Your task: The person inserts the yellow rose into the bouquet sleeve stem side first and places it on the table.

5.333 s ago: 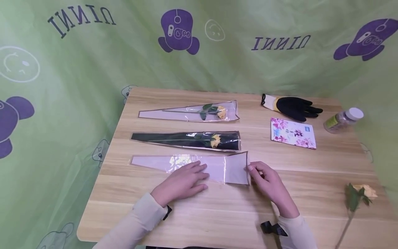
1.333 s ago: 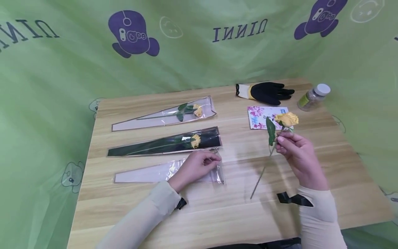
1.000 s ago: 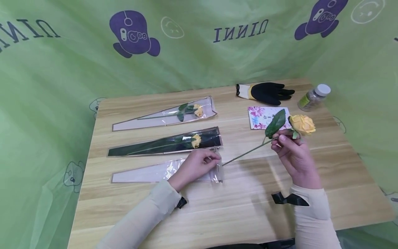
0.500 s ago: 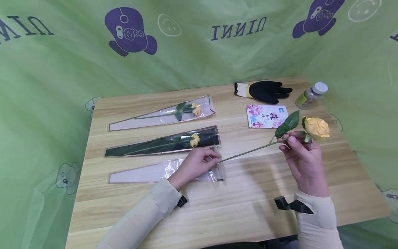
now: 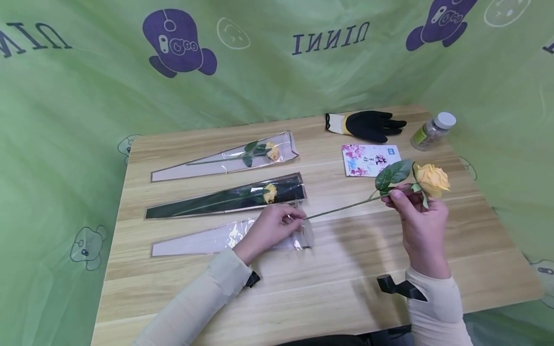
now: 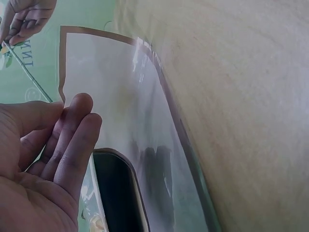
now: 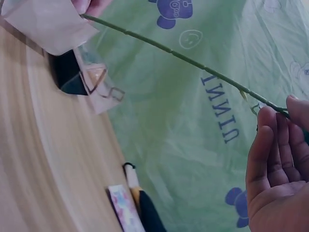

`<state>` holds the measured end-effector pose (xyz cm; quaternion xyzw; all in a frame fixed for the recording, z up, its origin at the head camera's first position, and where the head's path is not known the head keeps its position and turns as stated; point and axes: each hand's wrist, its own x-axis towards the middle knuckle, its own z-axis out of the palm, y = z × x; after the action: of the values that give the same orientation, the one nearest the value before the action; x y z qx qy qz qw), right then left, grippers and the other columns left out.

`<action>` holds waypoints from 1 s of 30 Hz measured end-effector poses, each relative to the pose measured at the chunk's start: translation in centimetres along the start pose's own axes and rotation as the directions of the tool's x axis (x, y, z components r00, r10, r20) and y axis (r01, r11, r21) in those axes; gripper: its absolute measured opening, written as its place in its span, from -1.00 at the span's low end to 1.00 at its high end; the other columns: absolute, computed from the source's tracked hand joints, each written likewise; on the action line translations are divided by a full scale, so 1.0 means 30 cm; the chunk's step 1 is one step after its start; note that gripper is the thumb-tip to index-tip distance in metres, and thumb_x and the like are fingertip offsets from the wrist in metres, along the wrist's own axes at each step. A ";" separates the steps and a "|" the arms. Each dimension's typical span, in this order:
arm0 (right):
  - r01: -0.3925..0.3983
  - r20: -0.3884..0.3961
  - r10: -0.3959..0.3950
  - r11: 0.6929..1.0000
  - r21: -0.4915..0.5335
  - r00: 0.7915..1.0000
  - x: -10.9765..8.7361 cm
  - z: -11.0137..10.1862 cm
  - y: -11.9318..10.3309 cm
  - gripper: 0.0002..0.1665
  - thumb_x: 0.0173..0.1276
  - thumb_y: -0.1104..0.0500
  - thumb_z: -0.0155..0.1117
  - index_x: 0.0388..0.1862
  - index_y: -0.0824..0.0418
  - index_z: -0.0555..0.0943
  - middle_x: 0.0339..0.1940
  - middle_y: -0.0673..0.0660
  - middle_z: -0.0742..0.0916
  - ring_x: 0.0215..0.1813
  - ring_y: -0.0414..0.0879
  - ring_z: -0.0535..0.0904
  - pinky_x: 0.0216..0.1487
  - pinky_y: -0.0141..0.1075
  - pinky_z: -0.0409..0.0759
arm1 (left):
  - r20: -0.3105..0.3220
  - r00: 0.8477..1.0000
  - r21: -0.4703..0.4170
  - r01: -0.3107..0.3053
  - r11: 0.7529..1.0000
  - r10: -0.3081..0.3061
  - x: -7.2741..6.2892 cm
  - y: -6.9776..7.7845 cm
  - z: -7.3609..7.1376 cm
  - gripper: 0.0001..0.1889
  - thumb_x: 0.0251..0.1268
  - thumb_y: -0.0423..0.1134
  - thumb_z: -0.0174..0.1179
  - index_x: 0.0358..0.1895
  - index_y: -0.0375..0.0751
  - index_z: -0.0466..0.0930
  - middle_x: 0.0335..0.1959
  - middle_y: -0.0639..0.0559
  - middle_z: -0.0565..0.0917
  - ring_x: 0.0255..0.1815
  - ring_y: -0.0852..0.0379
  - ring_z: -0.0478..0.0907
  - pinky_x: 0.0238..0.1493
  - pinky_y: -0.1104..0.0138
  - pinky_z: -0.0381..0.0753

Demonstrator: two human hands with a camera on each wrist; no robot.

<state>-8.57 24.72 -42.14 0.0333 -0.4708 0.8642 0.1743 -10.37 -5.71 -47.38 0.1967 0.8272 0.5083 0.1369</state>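
Observation:
In the head view a white, clear-fronted flower sleeve [image 5: 190,241] lies nearest me, its wide end to the right. My left hand [image 5: 271,227] pinches the edge of that end between thumb and fingers; the left wrist view shows the sleeve's brown-bordered rim [image 6: 99,33] lifted. To the right, my right hand [image 5: 420,223] holds a yellow rose [image 5: 432,179] by its green stem, just below the bloom and leaf. The stem [image 7: 193,63] slants down to the left, its tip right at the left hand's fingertips and the sleeve's mouth.
Farther back lie a black sleeve [image 5: 216,202] and a white sleeve [image 5: 186,170], each with a yellow rose inside. Back right are a floral-printed packet [image 5: 368,161], a black-and-white glove [image 5: 368,126] and a white-capped jar [image 5: 433,130]. A green printed curtain [image 5: 268,86] surrounds the table.
My right hand has left the sleeve and picked up the rose from the table's right side. Its stem has swung toward the sleeve's mouth. The left hand has moved to the sleeve's wide edge.

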 end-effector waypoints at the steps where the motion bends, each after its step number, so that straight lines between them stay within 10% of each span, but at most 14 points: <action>1: 0.016 0.003 -0.016 0.999 -0.030 1.000 0.000 0.003 -0.005 -0.48 0.25 0.70 0.20 0.20 0.62 0.41 -0.24 0.35 0.67 -0.35 0.11 0.71 -0.20 -0.18 0.74 | 0.000 1.000 0.001 0.003 1.000 -0.003 -0.001 0.001 -0.002 -0.83 0.36 -0.39 0.33 -0.05 -0.26 0.76 -0.14 0.04 0.75 -0.34 0.32 0.66 -0.26 0.42 0.67; 12: 0.024 0.023 -0.019 0.969 -0.245 1.000 -0.016 0.022 -0.025 -0.55 0.19 0.64 0.36 0.05 0.65 0.47 -0.28 0.36 0.69 -0.38 0.08 0.71 -0.22 -0.17 0.74 | 0.005 1.000 -0.041 -0.021 0.999 0.021 0.005 0.006 0.003 -0.84 0.37 -0.42 0.29 -0.05 -0.30 0.76 -0.30 0.09 0.73 -0.35 0.24 0.69 -0.30 0.40 0.68; 21: -0.106 0.053 0.105 0.994 0.017 0.993 -0.004 -0.019 0.014 -0.73 0.29 0.65 0.23 -0.07 0.52 0.50 -0.39 0.32 0.70 -0.44 0.08 0.71 -0.33 -0.16 0.75 | 0.018 0.999 0.007 -0.037 0.999 0.037 0.014 0.004 0.003 -0.83 0.39 -0.37 0.30 -0.02 -0.25 0.76 -0.29 0.15 0.73 -0.33 0.34 0.65 -0.27 0.41 0.67; 30: -0.273 0.118 0.296 0.946 -0.177 0.948 -0.013 -0.045 0.082 -0.77 0.39 0.53 0.25 0.00 0.42 0.55 -0.31 0.19 0.71 -0.36 -0.03 0.72 -0.25 -0.27 0.73 | 0.029 0.989 0.096 -0.150 0.984 0.147 0.013 0.011 -0.002 -0.84 0.33 -0.42 0.31 -0.07 -0.25 0.78 -0.18 0.09 0.73 -0.22 0.29 0.60 -0.15 0.44 0.63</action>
<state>-8.87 24.51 -44.95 0.0128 -0.5491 0.8355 0.0155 -10.67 -5.44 -47.07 0.2698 0.8325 0.4739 0.0977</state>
